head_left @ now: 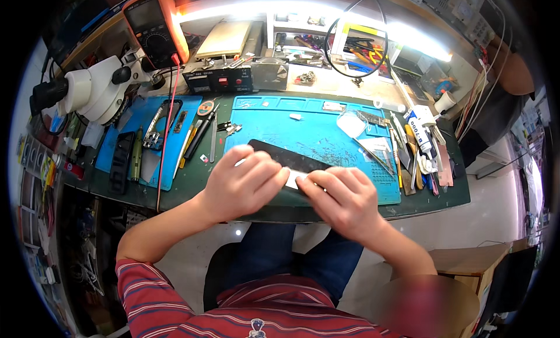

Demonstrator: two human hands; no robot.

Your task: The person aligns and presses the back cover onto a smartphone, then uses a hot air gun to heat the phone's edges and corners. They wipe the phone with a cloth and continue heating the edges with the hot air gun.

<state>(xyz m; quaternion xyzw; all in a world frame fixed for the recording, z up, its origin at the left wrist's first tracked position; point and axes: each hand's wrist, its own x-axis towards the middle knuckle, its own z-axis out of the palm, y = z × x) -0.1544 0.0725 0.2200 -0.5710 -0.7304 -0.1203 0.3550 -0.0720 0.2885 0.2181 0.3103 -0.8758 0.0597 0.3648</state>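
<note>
My left hand (245,182) and my right hand (345,199) are both closed, fingers curled, near the front edge of the bench. Between their fingertips shows a small flat white piece (293,179), pinched from both sides. Just behind it a dark, flat, phone-shaped slab (287,155) lies slantwise, partly covered by my hands. I cannot tell whether the white piece is attached to the slab, or whether some fingers also touch the slab. Under all this spreads a blue work mat (251,119) with raised compartments along its far edge.
A white microscope (96,90) and an orange multimeter (153,34) stand at the left. Another blue mat (111,125) carries phone parts. Tweezers, brushes and a glue tube (421,134) crowd the right side. A black boxy device (219,79) sits behind. Another person's arm (513,64) appears far right.
</note>
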